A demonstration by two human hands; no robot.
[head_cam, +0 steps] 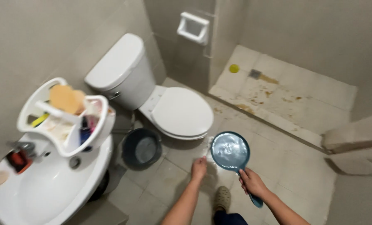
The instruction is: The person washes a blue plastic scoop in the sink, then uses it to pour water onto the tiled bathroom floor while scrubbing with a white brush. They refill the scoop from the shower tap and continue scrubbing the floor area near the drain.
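The head view shows the right hand wrapped around a blue water scoop, full and level. The left hand grips a thin white stick near the toilet. Next, the scoop must stay flat so nothing spills onto the floor.

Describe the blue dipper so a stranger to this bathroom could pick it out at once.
Start at the white toilet against the back wall and look at the tiled floor just in front of its closed lid. There the right hand holds a blue dipper by its long handle, water in its round bowl. Unlike the dark bucket standing beside the toilet, it is shallow, handled and held off the floor.
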